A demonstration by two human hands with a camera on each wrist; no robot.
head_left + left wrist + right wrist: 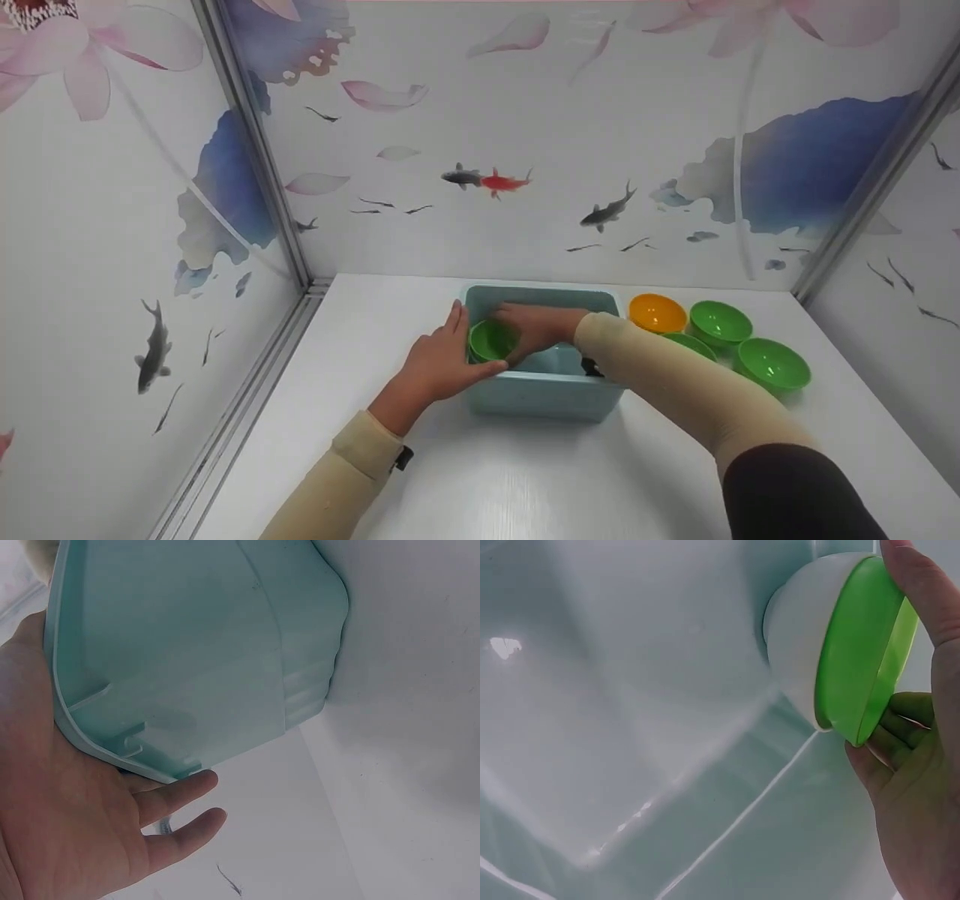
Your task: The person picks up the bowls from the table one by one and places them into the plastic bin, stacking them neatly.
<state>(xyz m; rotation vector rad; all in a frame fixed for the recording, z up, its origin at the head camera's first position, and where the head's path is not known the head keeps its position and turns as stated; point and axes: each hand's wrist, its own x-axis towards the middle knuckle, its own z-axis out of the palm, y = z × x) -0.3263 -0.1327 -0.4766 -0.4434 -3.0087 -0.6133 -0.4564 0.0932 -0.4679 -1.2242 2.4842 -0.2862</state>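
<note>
A light teal plastic basin (544, 397) stands on the white table. Inside its left end is a green bowl (491, 341); the right wrist view shows this green bowl (862, 637) nested in a white bowl (802, 630), both tipped on their side. My right hand (536, 328) reaches into the basin and pinches the green bowl's rim, thumb on one side and fingertips on the other. At the basin's left front corner my left hand (442, 360) rests against the rim, thumb along the front edge. Its other fingers extend along the outer side, two reaching past the rim (131, 763).
Right of the basin stand an orange bowl (656, 313) and several green bowls (720, 322), one partly behind the right forearm. White panels (480, 247) with painted fish and petals enclose the table (495, 480) at the back and sides.
</note>
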